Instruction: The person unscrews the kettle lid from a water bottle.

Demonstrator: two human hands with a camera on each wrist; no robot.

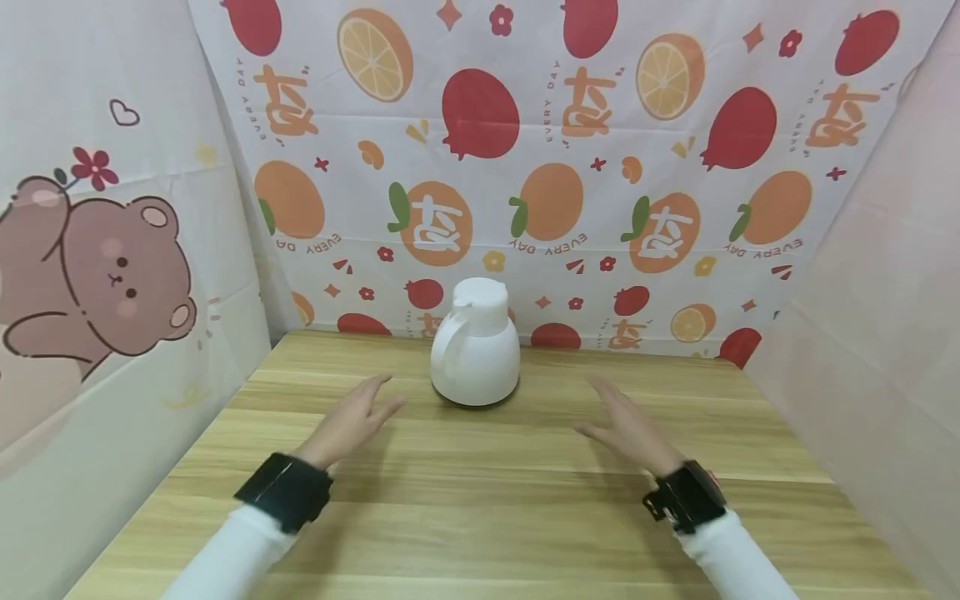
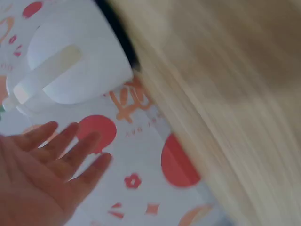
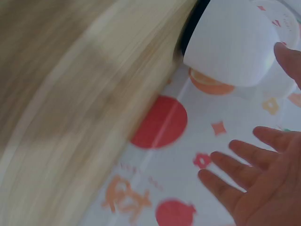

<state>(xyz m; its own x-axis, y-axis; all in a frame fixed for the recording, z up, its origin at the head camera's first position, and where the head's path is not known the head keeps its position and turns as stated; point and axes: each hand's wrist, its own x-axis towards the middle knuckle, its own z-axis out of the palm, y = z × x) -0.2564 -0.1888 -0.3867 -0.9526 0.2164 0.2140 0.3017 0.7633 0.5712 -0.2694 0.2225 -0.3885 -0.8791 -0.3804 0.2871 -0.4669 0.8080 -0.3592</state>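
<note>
A white thermal jug (image 1: 480, 367) with a dark base stands upright near the back of the wooden table, its handle (image 1: 448, 343) turned to the front left. To the left of it hovers my left hand (image 1: 351, 423), fingers extended and holding nothing. My right hand (image 1: 628, 427) is off to the jug's right, also with fingers spread and nothing in them. Both wrist views show a gap between the jug and each hand: the left wrist view has the jug (image 2: 80, 56) above the fingers, and the right wrist view shows its smooth side (image 3: 230, 44).
The wood-grain table (image 1: 480, 517) reaches back to a fruit-print cloth (image 1: 480, 208). A pale cloth with a bear print (image 1: 127, 275) hangs on the left, and a plain pale cloth (image 1: 877, 333) on the right. Black bands (image 1: 285, 492) circle both wrists.
</note>
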